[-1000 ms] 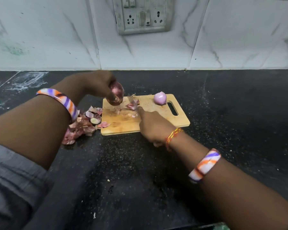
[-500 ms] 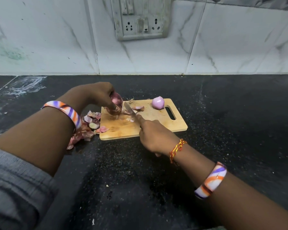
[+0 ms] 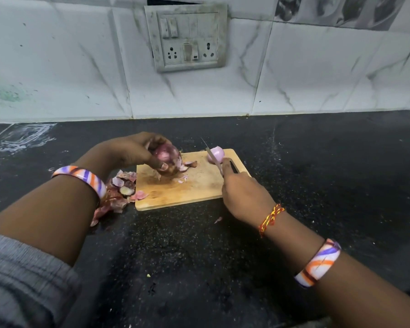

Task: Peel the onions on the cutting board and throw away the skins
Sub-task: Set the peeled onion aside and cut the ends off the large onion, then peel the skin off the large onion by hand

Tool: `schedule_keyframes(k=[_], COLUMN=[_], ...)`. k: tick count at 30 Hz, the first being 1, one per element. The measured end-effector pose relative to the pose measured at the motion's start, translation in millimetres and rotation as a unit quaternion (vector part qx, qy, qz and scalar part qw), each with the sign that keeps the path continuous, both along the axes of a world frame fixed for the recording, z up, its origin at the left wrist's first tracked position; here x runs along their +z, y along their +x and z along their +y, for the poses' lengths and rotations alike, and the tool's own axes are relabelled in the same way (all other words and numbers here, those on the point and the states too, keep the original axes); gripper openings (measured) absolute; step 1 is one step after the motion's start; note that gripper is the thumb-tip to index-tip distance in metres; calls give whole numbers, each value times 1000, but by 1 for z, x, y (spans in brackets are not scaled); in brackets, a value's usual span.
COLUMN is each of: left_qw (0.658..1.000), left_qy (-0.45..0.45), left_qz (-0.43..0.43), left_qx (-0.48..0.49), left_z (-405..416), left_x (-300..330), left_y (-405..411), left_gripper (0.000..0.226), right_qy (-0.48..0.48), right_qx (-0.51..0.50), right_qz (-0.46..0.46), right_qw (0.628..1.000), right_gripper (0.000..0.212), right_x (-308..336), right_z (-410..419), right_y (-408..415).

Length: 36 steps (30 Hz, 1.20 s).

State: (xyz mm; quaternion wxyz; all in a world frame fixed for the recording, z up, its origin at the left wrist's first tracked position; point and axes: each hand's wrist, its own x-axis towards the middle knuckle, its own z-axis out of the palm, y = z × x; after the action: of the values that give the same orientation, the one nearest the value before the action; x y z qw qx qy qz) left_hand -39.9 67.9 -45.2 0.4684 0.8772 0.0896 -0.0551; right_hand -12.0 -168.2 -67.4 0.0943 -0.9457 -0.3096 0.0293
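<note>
A small wooden cutting board (image 3: 194, 188) lies on the black counter. My left hand (image 3: 133, 151) grips a red onion (image 3: 167, 159) with skin on, held at the board's left rear corner. My right hand (image 3: 244, 197) holds a knife (image 3: 213, 156) whose blade points up and away, in front of a peeled pale-purple onion (image 3: 219, 151) at the board's far right. A few skin scraps (image 3: 187, 165) lie on the board beside the held onion. A pile of onion skins (image 3: 118, 192) sits on the counter left of the board.
The black speckled counter (image 3: 317, 176) stretches to the right and toward me. A tiled wall with a switch and socket plate (image 3: 187, 39) rises behind it. One small skin piece (image 3: 218, 219) lies on the counter just in front of the board.
My right hand has swung the knife from beside the held onion over to the right, near the peeled onion. My left hand still grips the red onion. The camera has tilted up.
</note>
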Motion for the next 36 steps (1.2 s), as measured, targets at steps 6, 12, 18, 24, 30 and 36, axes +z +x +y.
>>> schedule_keyframes(k=[6,12,18,24,30,36], left_qw=[986,988,983,978,977,982], left_qy=[-166,-134,-58,-54,-87,73], left_qz=[-34,34,109,99,75,-91], left_qx=[3,69,139,177,180,151], left_z=[0,-7,-6,-8,-15,-11], left_x=[-12,-12,-11,-15,-26,-40], left_y=[-1,-2,0,3,15,17], left_gripper=[46,44,82,83,81,55], right_qy=[-101,-166,-165,-144,395,532], right_qx=[0,4,13,-20,50,20], right_qz=[-13,-4,-53,-91,337,401], right_qw=[995,986,985,985,854,745], right_gripper=[70,62,40,43,96,55], right_x=[-10,-12,-5,9,-12,-35], right_z=[4,16,22,29,66,84], right_y=[-4,-2,1,-2,14,27])
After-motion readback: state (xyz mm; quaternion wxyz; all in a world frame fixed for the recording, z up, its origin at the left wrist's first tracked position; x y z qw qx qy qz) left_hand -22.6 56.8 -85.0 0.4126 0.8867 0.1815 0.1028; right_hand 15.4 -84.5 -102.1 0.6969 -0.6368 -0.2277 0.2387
